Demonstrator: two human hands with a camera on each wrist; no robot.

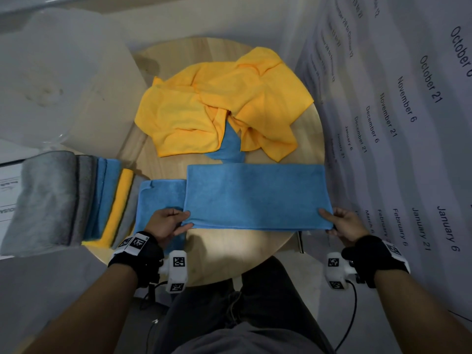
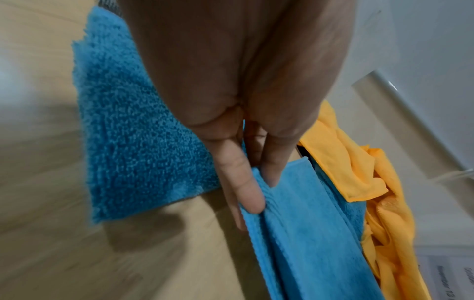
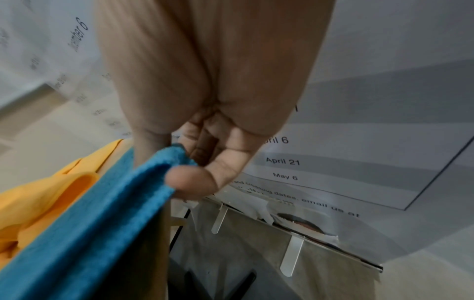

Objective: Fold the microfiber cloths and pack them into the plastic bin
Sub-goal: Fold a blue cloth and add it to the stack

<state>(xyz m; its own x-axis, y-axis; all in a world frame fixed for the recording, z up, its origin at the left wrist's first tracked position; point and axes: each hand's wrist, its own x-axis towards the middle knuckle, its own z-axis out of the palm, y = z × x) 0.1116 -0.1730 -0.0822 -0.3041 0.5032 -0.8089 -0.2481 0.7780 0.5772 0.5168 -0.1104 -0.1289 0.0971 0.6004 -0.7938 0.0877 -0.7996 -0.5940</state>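
Observation:
A blue microfiber cloth [image 1: 256, 196], folded into a long band, is stretched across the front of the round wooden table [image 1: 237, 254]. My left hand [image 1: 176, 222] pinches its near left corner [image 2: 271, 194]. My right hand [image 1: 334, 222] pinches its near right corner [image 3: 164, 168] between thumb and fingers. A folded blue cloth [image 1: 161, 198] lies flat under the left hand [image 2: 138, 125]. Crumpled yellow cloths [image 1: 219, 103] are heaped at the back, with another blue cloth [image 1: 228, 146] poking out beneath them. Folded grey, blue and yellow cloths [image 1: 76, 200] stand in a row at the left.
A clear plastic lid or bin part [image 1: 58, 75] lies blurred at the back left. A large printed sheet with dates [image 1: 408, 118] hangs along the right side, close to the right hand. My legs [image 1: 242, 315] are under the table's near edge.

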